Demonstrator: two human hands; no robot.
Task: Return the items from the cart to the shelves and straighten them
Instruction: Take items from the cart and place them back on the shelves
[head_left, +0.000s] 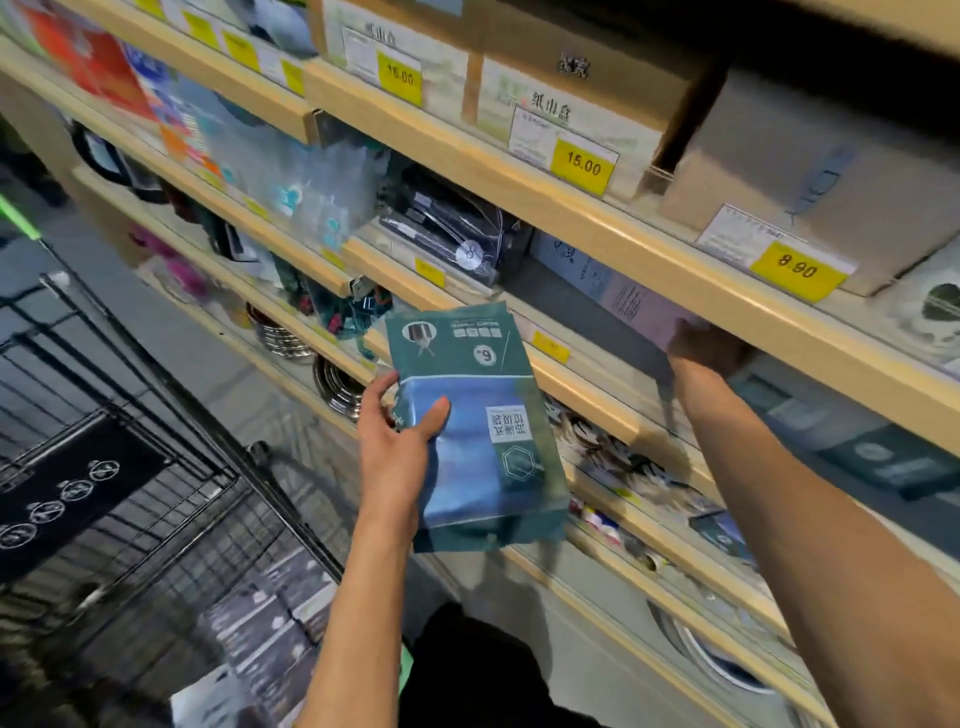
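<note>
Glossy teal packet (483, 415) — flat, in left grip (395, 441)

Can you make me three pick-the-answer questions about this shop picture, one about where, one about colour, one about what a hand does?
1. Where is the right hand?
A. in the cart
B. reaching into a shelf
C. on the floor

2. What colour are the price tags?
A. yellow
B. pink
C. white

3. What is the left hand doing?
A. hanging free
B. pushing the cart
C. holding a packet

Answers: 1 B, the hand is under a shelf board. 2 A, they read 15.00 and 8.90 on yellow. 3 C, thumb and fingers grip the green and blue packet.
</note>
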